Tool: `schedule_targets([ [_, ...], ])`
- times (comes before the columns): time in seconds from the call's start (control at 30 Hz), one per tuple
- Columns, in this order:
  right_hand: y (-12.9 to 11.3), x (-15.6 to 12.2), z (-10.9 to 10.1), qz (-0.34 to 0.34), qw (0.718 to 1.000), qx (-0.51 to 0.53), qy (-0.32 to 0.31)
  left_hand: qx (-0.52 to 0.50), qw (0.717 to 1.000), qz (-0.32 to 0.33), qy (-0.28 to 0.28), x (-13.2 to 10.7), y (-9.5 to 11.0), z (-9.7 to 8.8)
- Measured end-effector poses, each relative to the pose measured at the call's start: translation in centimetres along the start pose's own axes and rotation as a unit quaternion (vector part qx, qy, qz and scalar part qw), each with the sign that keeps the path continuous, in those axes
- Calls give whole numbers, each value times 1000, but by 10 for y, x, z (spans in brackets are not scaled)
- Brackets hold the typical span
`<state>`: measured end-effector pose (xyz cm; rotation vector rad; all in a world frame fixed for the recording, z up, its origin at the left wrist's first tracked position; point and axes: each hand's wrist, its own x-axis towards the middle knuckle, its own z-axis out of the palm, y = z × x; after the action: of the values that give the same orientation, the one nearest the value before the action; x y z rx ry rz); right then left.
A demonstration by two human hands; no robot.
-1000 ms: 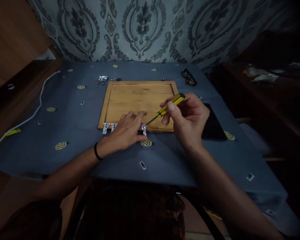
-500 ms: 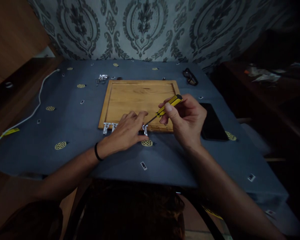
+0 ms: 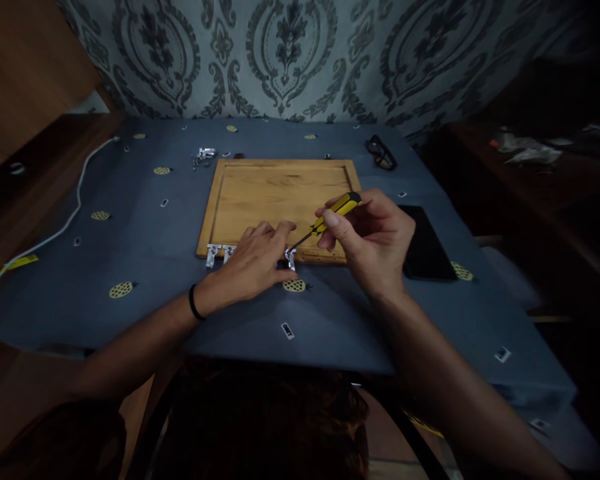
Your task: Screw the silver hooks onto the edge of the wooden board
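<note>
Bare left forearm [image 3: 145, 340] and bare right forearm [image 3: 450, 373], with one black wristband [image 3: 196, 303]

The wristband is narrow and plain, curving snugly round the wrist just behind the left hand [image 3: 257, 261]; on its elbow side the arm stays bare until it fades into shadow. Well to the right of the wristband, the right hand [image 3: 373, 240] is likewise uncovered, with a smooth, rounded thumbnail [image 3: 331, 218]. Below the wristband and to its right spreads what looks like dark brown, mottled cloth [image 3: 260, 427], too dim for its cut or seams to be told
</note>
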<state>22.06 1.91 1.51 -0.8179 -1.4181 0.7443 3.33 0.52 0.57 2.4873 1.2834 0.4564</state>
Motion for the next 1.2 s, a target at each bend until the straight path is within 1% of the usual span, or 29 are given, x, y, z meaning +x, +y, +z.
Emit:
schedule_targets([
  [0.17, -3, -2, -1, 0, 999, 10, -52, 1, 1000, -3, -4, 0, 1, -1],
  [0.23, -4, -2, -1, -3, 998, 7, -62, 2, 1000, -2, -4, 1, 1, -1],
  [0.33, -7, -1, -1, 1, 998, -5, -55, 6, 1000, -3, -9, 1, 1, -2],
  [0.5, -8, 1, 1, 22, 998, 31, -48, 7, 1000, -2, -5, 1, 0, -1],
  [0.6, -8, 0, 2, 31, 998, 32, -41, 5, 1000, 0, -1, 1, -1, 0],
  [0.7, -8, -1, 4, 18, 999, 25, -15, 0, 1000, -5, -6, 1, 0, 1],
  [0.8, -10, -2, 4, -14, 999, 41, 26, -3, 1000, -3, -3, 1, 0, 1],
  [0.87, -11, -2, 4, -22, 998, 50, 38, -3, 1000, 1, 1, 1, -1, 2],
  [1.07, -10, -1, 4, 12, 1000, 20, 11, -7, 1000, 1, 3, 1, -3, 4],
  [1.2, -9, -1, 4, 9, 1000, 2, 11, -11, 1000, -2, 2, 0, -2, 3],
])
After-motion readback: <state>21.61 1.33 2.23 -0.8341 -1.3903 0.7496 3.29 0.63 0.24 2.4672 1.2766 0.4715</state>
